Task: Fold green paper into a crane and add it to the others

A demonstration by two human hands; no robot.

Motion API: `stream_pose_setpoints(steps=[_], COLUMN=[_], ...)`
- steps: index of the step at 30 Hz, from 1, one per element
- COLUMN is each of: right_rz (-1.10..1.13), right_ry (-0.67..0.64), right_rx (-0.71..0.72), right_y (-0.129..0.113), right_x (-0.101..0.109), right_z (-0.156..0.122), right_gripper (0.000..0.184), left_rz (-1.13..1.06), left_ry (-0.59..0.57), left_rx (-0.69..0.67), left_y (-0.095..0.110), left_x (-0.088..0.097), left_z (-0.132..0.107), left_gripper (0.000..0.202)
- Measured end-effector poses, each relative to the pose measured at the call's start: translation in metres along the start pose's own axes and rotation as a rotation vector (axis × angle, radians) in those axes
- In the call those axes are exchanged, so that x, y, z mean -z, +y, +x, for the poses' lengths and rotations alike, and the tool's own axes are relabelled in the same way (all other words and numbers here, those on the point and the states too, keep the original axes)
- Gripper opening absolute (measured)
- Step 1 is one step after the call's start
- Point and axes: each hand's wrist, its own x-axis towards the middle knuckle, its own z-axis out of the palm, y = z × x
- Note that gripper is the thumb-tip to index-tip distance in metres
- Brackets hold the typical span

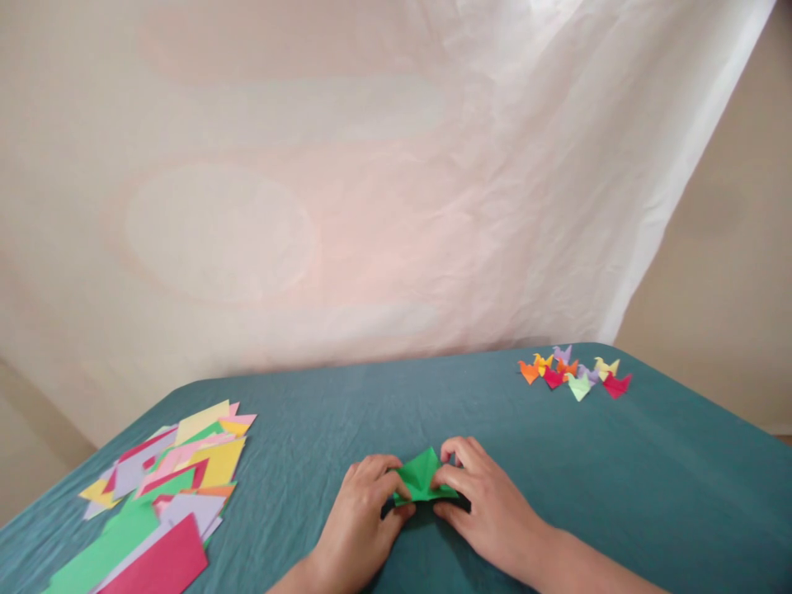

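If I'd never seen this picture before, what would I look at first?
Probably the bright green paper at the lower middle, held by the left hand and right hand. Then the pile of coloured paper on the left of the tablecloth, and the little folded birds near its far right corner.

The picture is bright, with soft, pale light. The hanging sheet [371, 206] glows whitest at the top, a bit right of the middle, so light seems to come from up there. Lower down it looks pink and creamy. The wall [730, 289] on the right is duller, and the top right corner goes dark. A soft shadow lies on the worktop [322, 429] between the left hand [368, 507] and the right hand [486, 503]. The folded green paper [422, 474] looks a little fuzzy, and the paper birds [553, 378] have smudgy small parts.
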Motion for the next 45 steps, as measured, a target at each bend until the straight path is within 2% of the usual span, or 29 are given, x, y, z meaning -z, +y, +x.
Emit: stream_pose_setpoints(steps=[6,10,13,17,22,26,28,32,36,42,45], right_rz=[-0.010,-0.012,-0.015,-0.013,-0.110,-0.133,-0.086,0.024,0.070,0.173,0.239], right_ry=[-0.030,-0.055,-0.063,-0.036,-0.016,0.006,0.031,0.022,-0.028,0.006,0.035], right_rx=[0.066,0.085,0.023,-0.114,-0.183,-0.212,-0.202,-0.125,-0.077,-0.065,-0.088], right_y=[0.004,0.004,0.004,0.007,0.010,0.008,0.006,0.005,0.004,-0.001,-0.002], right_x=[0.003,0.001,-0.003,-0.008,-0.009,-0.008,-0.008,-0.005,-0.002,0.001,0.002], right_z=[0.002,0.000,-0.001,0.002,0.004,0.004,0.003,0.004,0.005,0.005,0.005], right_gripper=[0.009,0.004,0.006,0.014,0.024,0.016,0.007,0.031,0.035,0.016,0.005], left_rz=[0.010,-0.012,-0.017,0.026,0.100,0.104,0.069,0.011,-0.039,-0.299,-0.490], left_ry=[0.034,0.006,-0.016,-0.006,0.035,0.046,0.054,0.034,0.015,-0.001,-0.025], left_rx=[0.029,0.032,0.056,0.112,0.168,0.166,0.150,0.113,0.113,0.145,0.210], left_y=[0.000,0.002,0.005,0.003,-0.002,-0.001,0.000,0.000,0.002,0.013,0.014], left_x=[-0.002,-0.002,-0.001,-0.002,-0.007,-0.007,-0.006,-0.006,-0.007,-0.009,-0.011], left_z=[-0.001,-0.002,-0.001,0.004,0.009,0.009,0.008,0.008,0.010,0.007,0.004], left_gripper=[0.012,0.009,0.005,0.015,0.024,0.018,0.008,0.025,0.022,0.011,0.006])
